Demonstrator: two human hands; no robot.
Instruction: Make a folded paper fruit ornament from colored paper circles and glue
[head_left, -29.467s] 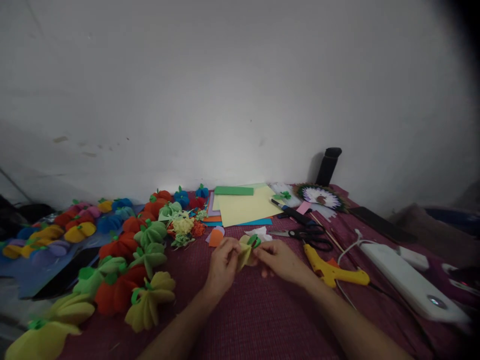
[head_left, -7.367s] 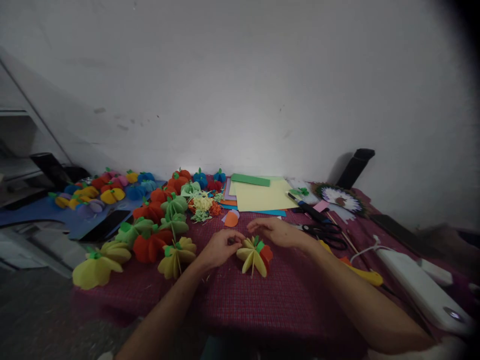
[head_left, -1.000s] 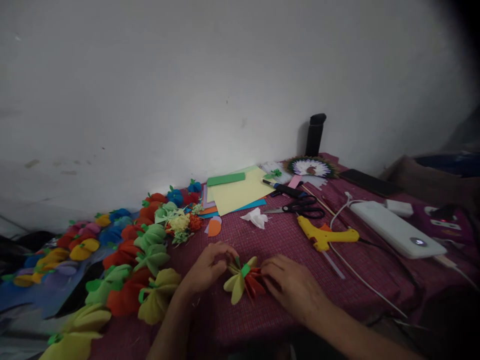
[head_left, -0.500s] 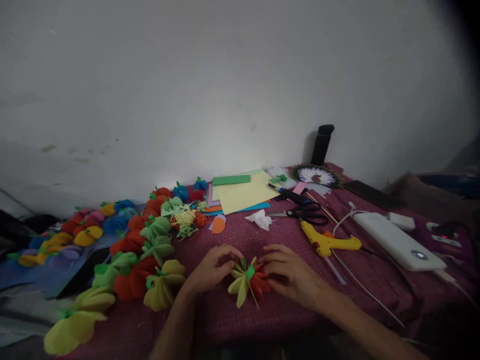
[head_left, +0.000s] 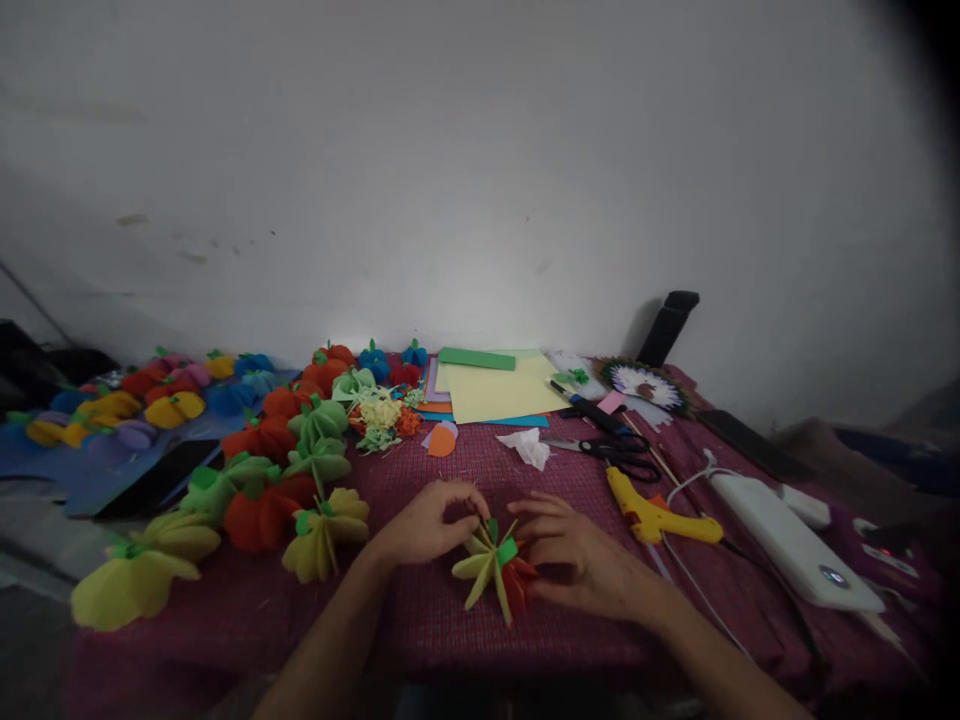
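Between my hands, low in the middle, is a paper pumpkin with fanned yellow petals, red-orange petals on its right and green pieces on top. My left hand pinches its upper left edge with thumb and forefinger. On the other side, the fingers of my right hand curl against the red-orange petals; their tips are partly hidden. Left of my left hand lies a yellow paper pumpkin with a green stem. A yellow hot glue gun rests to the right of my right hand.
Finished paper pumpkins in several colours cover the left side. Paper sheets lie at the back, near scissors, a cutter and crumpled tissue. On the right are a white power bank and cables.
The camera view has tilted and shifted, so the table appears turned. Both hands remain at the pumpkin, which has turned slightly; my left thumb and forefinger have closed in near its top.
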